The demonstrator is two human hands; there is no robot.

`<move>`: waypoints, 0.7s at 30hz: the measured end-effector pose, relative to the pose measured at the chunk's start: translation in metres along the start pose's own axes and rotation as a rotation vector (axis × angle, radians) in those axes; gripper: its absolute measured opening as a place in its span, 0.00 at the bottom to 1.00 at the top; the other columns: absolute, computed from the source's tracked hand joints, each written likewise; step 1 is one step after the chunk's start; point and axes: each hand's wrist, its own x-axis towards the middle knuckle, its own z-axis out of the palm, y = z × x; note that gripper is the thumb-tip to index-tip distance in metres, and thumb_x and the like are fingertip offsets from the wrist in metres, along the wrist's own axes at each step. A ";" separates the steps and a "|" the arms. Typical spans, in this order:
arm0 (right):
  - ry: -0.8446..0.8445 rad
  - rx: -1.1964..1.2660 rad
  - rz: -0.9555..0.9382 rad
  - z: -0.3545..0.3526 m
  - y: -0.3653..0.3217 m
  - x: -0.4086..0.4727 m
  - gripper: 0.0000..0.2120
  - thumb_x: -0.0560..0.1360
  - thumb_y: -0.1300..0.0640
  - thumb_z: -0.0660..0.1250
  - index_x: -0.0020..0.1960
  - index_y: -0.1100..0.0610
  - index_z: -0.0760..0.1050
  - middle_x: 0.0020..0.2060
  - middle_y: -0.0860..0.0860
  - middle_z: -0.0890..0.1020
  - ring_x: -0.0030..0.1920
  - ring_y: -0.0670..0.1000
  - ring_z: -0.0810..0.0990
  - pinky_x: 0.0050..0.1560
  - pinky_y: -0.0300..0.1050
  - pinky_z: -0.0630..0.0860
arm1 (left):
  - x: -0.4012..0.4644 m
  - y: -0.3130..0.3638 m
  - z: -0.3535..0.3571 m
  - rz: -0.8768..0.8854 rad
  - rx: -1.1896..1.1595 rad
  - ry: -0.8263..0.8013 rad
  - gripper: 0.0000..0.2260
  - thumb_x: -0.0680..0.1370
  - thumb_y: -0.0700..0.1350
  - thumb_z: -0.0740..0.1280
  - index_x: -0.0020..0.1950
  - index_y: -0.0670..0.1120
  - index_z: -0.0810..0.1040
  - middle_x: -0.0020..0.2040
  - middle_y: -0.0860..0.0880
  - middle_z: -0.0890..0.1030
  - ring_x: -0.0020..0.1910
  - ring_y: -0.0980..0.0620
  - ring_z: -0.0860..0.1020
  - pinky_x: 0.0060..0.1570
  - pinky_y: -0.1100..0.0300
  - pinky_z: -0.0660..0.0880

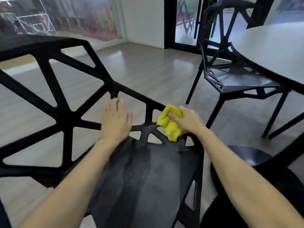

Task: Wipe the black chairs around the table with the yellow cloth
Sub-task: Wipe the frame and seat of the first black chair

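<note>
Near black chair (144, 175): seat dusty, streaked, likely not fully wiped.
Left hand (115, 120): laid flat on backrest frame, fingers (115, 104) straight, loosely apart; probably steadies chair.
Right hand (185, 120): fingers clamped on bunched yellow cloth (169, 125), pressed at seat-back junction, right side, for wiping struts.
Farther right: second black chair (233, 79) tucked at white table (276, 51).
No containers seen.

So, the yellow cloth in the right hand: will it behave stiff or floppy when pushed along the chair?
Probably floppy: the yellow cloth bunches into soft folds under the right hand. It looks light, and may well snag on the openwork struts of the near chair, since its lower end hangs over those gaps.
</note>
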 end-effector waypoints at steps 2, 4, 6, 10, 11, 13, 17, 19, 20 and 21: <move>0.009 0.162 0.098 0.002 0.012 -0.008 0.22 0.77 0.30 0.67 0.49 0.50 0.75 0.47 0.50 0.84 0.52 0.57 0.82 0.51 0.52 0.76 | -0.004 0.044 0.021 -0.066 -0.181 -0.203 0.24 0.87 0.56 0.61 0.74 0.38 0.71 0.66 0.36 0.77 0.68 0.31 0.74 0.67 0.39 0.72; 0.000 0.337 0.197 0.004 0.028 -0.034 0.21 0.77 0.32 0.68 0.53 0.49 0.77 0.49 0.47 0.84 0.54 0.54 0.83 0.53 0.50 0.78 | 0.010 0.069 0.038 -0.227 -0.313 -0.416 0.20 0.89 0.57 0.56 0.67 0.41 0.74 0.63 0.36 0.81 0.67 0.32 0.77 0.61 0.43 0.74; -0.039 0.416 0.261 0.005 0.043 -0.081 0.17 0.80 0.37 0.70 0.58 0.49 0.76 0.53 0.48 0.84 0.57 0.53 0.83 0.53 0.47 0.76 | 0.016 0.074 0.051 -0.214 -0.346 -0.487 0.19 0.91 0.55 0.51 0.56 0.44 0.75 0.56 0.37 0.82 0.62 0.34 0.80 0.53 0.48 0.70; -0.059 0.352 0.304 0.012 0.045 -0.122 0.22 0.80 0.38 0.71 0.62 0.51 0.70 0.56 0.50 0.82 0.57 0.54 0.80 0.50 0.46 0.74 | 0.006 0.069 0.069 -0.186 -0.337 -0.400 0.21 0.91 0.55 0.49 0.53 0.45 0.74 0.49 0.44 0.79 0.54 0.38 0.78 0.51 0.48 0.69; -0.005 0.303 0.311 0.013 0.037 -0.109 0.24 0.79 0.35 0.70 0.62 0.53 0.71 0.58 0.53 0.83 0.59 0.58 0.81 0.53 0.49 0.75 | 0.004 0.068 0.070 -0.181 -0.325 -0.394 0.21 0.91 0.55 0.49 0.53 0.45 0.75 0.49 0.44 0.79 0.54 0.37 0.78 0.51 0.47 0.69; 0.098 0.216 0.309 0.014 0.022 -0.072 0.28 0.80 0.32 0.65 0.61 0.57 0.73 0.59 0.60 0.83 0.60 0.64 0.81 0.54 0.56 0.76 | 0.006 0.066 0.073 -0.178 -0.330 -0.392 0.21 0.91 0.55 0.48 0.54 0.44 0.75 0.49 0.43 0.79 0.55 0.37 0.78 0.52 0.46 0.70; 0.216 0.258 0.279 0.013 0.015 -0.049 0.29 0.85 0.34 0.55 0.61 0.59 0.78 0.56 0.64 0.84 0.60 0.68 0.80 0.56 0.58 0.75 | 0.014 0.063 0.074 -0.176 -0.319 -0.386 0.21 0.91 0.55 0.49 0.53 0.43 0.74 0.47 0.45 0.78 0.53 0.38 0.76 0.51 0.48 0.68; 0.195 0.335 0.319 0.015 0.023 -0.078 0.25 0.85 0.35 0.57 0.64 0.55 0.78 0.57 0.61 0.84 0.62 0.66 0.80 0.57 0.55 0.73 | 0.013 0.062 0.075 -0.190 -0.323 -0.405 0.21 0.91 0.55 0.49 0.53 0.44 0.74 0.47 0.45 0.78 0.53 0.38 0.77 0.51 0.48 0.68; 0.166 0.369 0.333 0.017 0.028 -0.099 0.23 0.83 0.34 0.61 0.64 0.52 0.76 0.57 0.58 0.84 0.62 0.63 0.80 0.55 0.53 0.73 | 0.014 0.061 0.077 -0.186 -0.331 -0.409 0.21 0.91 0.55 0.49 0.53 0.44 0.74 0.47 0.45 0.79 0.53 0.37 0.78 0.51 0.47 0.69; 0.128 0.384 0.333 0.020 0.030 -0.117 0.23 0.80 0.33 0.66 0.64 0.49 0.74 0.58 0.55 0.83 0.62 0.61 0.80 0.54 0.51 0.73 | 0.015 0.060 0.078 -0.173 -0.338 -0.402 0.21 0.91 0.55 0.49 0.53 0.44 0.74 0.48 0.44 0.79 0.54 0.36 0.78 0.51 0.47 0.69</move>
